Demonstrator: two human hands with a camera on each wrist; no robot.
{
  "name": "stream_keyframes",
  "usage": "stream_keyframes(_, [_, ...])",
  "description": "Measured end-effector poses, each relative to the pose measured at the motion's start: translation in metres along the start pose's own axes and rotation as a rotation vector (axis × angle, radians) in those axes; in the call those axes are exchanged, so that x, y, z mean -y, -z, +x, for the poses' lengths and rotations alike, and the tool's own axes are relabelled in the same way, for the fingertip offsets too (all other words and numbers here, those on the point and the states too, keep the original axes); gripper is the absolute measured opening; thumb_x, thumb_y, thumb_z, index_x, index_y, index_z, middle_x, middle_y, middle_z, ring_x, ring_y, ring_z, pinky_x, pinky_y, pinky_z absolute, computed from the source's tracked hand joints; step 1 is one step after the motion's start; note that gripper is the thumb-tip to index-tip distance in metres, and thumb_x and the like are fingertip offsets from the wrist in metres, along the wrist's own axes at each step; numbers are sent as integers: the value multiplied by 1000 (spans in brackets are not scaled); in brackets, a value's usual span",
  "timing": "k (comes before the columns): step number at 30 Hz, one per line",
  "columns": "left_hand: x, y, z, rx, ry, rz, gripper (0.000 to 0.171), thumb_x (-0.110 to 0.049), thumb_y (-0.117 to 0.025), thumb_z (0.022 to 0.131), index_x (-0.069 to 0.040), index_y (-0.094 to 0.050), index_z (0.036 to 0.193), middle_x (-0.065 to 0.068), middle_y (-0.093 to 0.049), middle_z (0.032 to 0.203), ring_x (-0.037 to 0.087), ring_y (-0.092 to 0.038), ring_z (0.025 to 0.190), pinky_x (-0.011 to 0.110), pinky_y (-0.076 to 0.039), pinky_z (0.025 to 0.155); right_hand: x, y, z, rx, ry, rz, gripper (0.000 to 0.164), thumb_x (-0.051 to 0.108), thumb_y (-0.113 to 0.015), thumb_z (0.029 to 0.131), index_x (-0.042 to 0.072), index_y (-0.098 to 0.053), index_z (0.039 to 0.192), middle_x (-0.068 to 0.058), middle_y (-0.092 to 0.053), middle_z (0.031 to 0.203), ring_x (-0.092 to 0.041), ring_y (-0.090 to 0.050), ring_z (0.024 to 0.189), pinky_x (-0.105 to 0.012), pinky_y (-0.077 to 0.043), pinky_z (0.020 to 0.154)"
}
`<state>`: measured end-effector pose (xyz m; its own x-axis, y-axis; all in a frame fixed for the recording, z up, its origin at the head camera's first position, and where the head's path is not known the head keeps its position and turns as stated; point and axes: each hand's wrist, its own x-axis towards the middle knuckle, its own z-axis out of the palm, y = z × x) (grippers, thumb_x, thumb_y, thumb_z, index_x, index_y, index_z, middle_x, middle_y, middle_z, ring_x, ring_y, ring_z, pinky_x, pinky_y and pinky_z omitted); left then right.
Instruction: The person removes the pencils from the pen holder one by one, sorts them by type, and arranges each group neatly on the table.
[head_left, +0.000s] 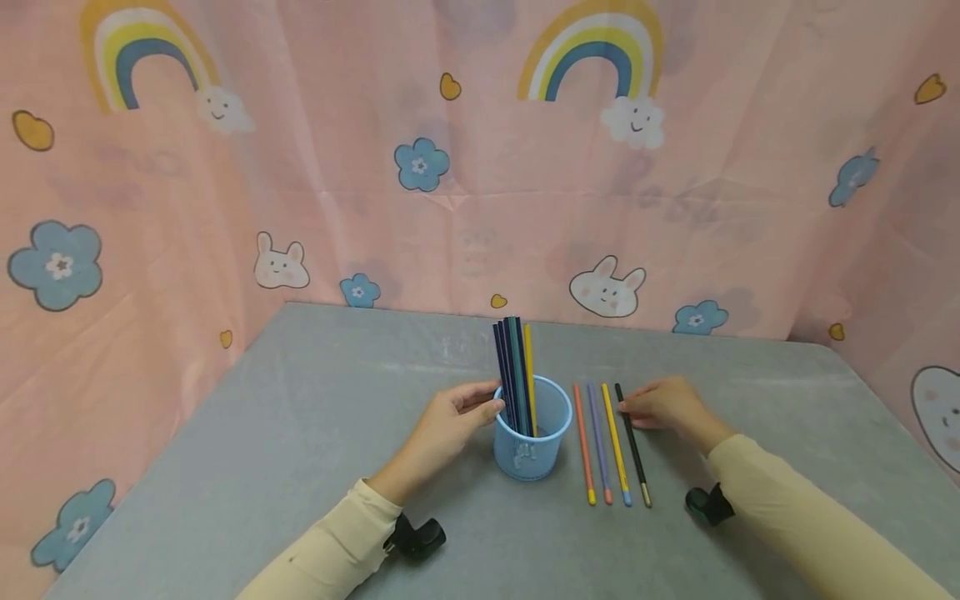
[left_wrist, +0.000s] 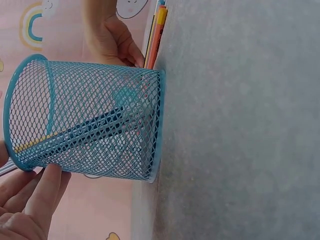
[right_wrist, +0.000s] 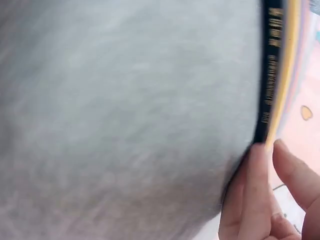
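A light blue mesh pen holder [head_left: 527, 457] stands on the grey table, holding several dark and teal pencils [left_wrist: 95, 130] and a yellow one. My left hand [head_left: 442, 429] grips its rim from the left, with the thumb at the rim and fingers against the mesh [left_wrist: 42, 200]. To the right, red, purple and yellow pencils lie side by side with a black pencil [head_left: 633, 446]. My right hand [head_left: 671, 408] pinches the black pencil near its far end; gold lettering shows along its barrel in the right wrist view, with the index finger on it and the thumb beside it.
The grey table [head_left: 337, 375] reaches back to a pink cloth backdrop [head_left: 337, 125] printed with rainbows, rabbits and flowers. A black wrist camera [head_left: 416, 537] sits by the left cuff, another [head_left: 708, 506] by the right. The yellow pencil [head_left: 615, 442] lies close to the black one.
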<state>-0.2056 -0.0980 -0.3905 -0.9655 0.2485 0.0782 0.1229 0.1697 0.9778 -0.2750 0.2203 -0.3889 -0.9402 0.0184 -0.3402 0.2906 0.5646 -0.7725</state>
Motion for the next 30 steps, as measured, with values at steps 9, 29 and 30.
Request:
stream_keyframes(9, [0,-1,0,5,7,-10,45,-21,-62,99,2,-56,137,20,-61,138,31,-63,124,35,-57,99,23,-3,-19,-51,142,-1,55,38,-68,94,2,-60,135,-19,-61,137,-29,-64,119,-43,-56,101])
stream_keyframes(29, [0,0,0,-2,-11,1,45,-23,-62,99,2,-56,137,20,-61,137,31,-63,123,35,-57,99,85,-44,-38,98,328,152,49,29,-71,94,2,-61,133,-17,-63,135,-28,-63,124,-38,-52,103])
stream_keyframes(30, [0,0,0,-2,-12,-1,46,-23,-62,99,2,-56,137,20,-61,137,31,-63,123,35,-57,99,86,-45,-38,110,332,167,48,28,-70,94,1,-61,132,-17,-63,136,-29,-63,124,-38,-52,103])
